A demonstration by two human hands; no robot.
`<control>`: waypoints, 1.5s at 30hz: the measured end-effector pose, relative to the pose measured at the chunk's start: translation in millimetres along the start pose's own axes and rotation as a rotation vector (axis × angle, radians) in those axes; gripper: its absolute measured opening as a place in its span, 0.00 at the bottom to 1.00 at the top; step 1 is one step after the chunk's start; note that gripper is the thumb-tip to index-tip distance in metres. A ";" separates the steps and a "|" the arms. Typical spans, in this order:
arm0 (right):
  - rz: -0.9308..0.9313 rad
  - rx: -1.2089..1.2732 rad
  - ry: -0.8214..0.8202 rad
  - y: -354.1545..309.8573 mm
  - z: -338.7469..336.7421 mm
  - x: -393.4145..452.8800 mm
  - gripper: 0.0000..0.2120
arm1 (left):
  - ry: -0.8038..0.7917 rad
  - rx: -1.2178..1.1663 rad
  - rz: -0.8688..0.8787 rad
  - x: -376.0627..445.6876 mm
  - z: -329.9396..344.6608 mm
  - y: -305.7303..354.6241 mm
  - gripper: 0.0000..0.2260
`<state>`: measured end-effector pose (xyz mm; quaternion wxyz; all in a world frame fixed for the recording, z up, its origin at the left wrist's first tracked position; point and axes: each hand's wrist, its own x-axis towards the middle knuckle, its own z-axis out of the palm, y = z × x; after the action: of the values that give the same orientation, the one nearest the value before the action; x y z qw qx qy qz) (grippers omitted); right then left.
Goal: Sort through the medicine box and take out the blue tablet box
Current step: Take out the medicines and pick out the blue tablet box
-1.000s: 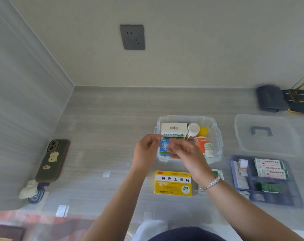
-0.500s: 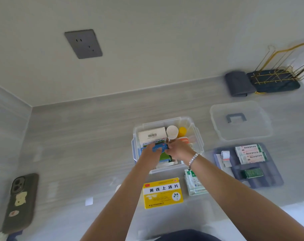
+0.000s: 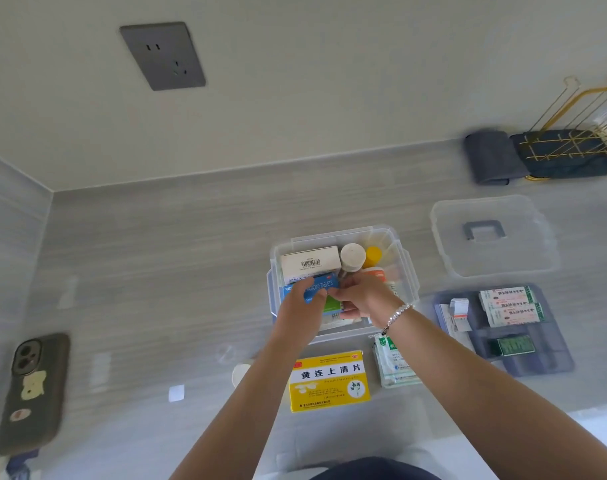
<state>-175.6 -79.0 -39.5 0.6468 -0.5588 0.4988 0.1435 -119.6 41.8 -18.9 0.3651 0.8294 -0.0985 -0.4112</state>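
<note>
The blue tablet box, with white lettering on its long face, is over the front left part of the clear plastic medicine box. My left hand grips its left half, thumb across the face. My right hand, a bead bracelet on the wrist, pinches its right end. Inside the medicine box are a white carton with a barcode, a white-capped bottle, a yellow cap and an orange-and-white bottle. My hands hide the packets under them.
A yellow carton and green-and-white sachets lie in front of the medicine box. To the right are the clear lid and a blue-grey tray of packets. A phone lies far left. A grey cloth and a gold rack sit at the back right.
The blue tablet box has turned from upright to lying lengthwise between my hands, staying low over the medicine box. My view has swung left and tilted.
</note>
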 end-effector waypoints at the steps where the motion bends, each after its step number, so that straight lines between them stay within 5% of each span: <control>1: -0.015 0.023 -0.002 -1.4 -2.5 -5.2 0.16 | 0.020 -0.017 0.021 -2.4 -0.5 -0.3 0.19; 13: -0.189 0.223 -0.075 -0.8 -61.4 -72.5 0.04 | 0.384 -0.074 0.369 -36.6 -0.6 5.6 0.16; 19: -0.256 0.270 -0.083 11.5 -67.5 -90.9 0.05 | 0.109 -0.610 0.131 -54.3 -4.7 11.8 0.15; 22: -0.303 0.253 -0.052 18.6 -61.8 -100.1 0.08 | 0.092 -0.688 0.114 -67.1 -5.3 6.6 0.13; 35: -0.635 -0.078 -0.020 23.8 23.2 -124.7 0.13 | 0.494 -0.801 0.173 -117.4 -44.0 -52.7 0.10; 45: -0.624 -0.037 0.083 0.6 126.1 -101.4 0.13 | 0.513 -0.702 0.183 -87.6 -139.8 -92.0 0.11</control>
<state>-161.7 68.1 26.5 0.6284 -0.7020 0.3264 -0.0760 -83.0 221.5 26.6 0.6723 0.7181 0.0678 -0.1668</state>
